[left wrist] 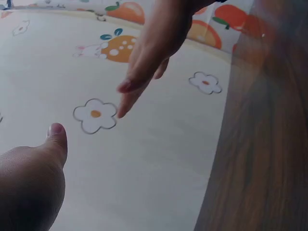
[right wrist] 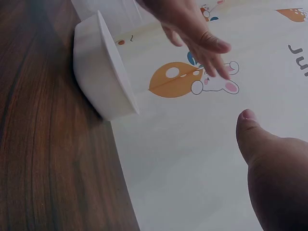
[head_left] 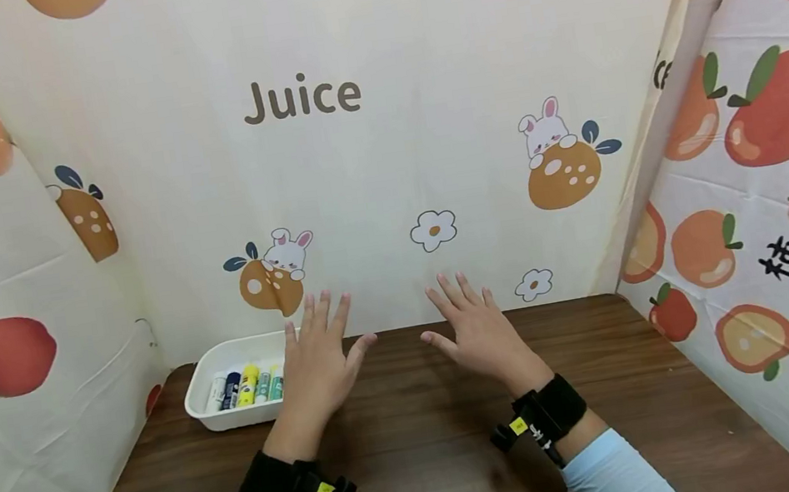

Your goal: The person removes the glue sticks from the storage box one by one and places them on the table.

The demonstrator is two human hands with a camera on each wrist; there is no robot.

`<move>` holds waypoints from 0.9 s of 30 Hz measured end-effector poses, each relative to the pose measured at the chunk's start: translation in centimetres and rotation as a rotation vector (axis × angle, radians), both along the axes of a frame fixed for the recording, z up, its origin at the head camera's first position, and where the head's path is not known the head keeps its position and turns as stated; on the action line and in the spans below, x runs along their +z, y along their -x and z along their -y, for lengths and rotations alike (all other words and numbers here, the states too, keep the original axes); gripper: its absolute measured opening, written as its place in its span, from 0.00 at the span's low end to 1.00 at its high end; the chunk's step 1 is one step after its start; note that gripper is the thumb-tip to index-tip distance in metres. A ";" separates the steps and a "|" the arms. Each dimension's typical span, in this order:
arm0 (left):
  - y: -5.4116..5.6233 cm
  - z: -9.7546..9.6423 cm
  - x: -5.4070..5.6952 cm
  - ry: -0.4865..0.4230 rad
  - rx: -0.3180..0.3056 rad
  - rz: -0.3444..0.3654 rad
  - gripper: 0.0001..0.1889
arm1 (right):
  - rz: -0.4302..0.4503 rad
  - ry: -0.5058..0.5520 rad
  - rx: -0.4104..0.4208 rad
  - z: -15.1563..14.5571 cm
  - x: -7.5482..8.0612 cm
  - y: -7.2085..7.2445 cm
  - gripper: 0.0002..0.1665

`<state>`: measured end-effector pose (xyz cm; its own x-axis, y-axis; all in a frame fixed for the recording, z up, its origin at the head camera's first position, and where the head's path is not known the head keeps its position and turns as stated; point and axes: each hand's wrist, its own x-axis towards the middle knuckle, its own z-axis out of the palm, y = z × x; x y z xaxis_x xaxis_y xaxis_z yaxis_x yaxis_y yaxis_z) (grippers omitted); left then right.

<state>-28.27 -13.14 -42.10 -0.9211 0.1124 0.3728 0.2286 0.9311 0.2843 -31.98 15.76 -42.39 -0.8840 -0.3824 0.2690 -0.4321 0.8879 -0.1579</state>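
Observation:
My left hand (head_left: 319,366) is held over the table with its fingers spread and straight, holding nothing. In the head view it overlaps the right end of a white plastic tray (head_left: 237,418). Inside that tray lie several small capped tubes that look like glue sticks, among them a yellow tube (head_left: 248,384) and a dark blue tube (head_left: 231,391); the left hand hides part of the row. To the right, my right hand (head_left: 479,335) is likewise spread, palm down, with nothing in it. Both thumbs point inward, with a gap between the hands.
The dark wooden table (head_left: 425,460) meets a pale printed cloth (head_left: 383,163) at its back edge. Similar fruit-printed cloths hang along the left and right sides. Each wrist wears a black strap with a small camera.

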 end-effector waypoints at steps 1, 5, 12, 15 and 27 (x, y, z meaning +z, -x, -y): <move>0.1 0.4 0.2 -0.008 0.007 -0.001 0.47 | 0.001 -0.001 0.000 0.0 -0.1 0.0 0.52; 0.3 2.3 0.7 -0.046 0.046 0.021 0.47 | 0.018 0.004 -0.001 0.0 -0.3 0.1 0.52; 1.3 7.9 1.5 -0.143 0.133 0.052 0.52 | 0.019 0.010 -0.013 -0.3 -0.2 0.2 0.53; 1.5 10.8 1.5 -0.194 0.196 0.068 0.53 | 0.008 0.024 -0.004 -0.2 0.0 0.3 0.53; 2.0 17.8 -1.6 -0.323 0.490 0.332 0.61 | 0.070 0.170 0.066 0.3 -0.3 -0.1 0.49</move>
<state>-30.26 -30.90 -43.74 -0.9088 -0.4172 0.0058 -0.3460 0.7612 0.5485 -31.83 15.51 -42.72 -0.8774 -0.3943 0.2731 -0.4710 0.8163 -0.3345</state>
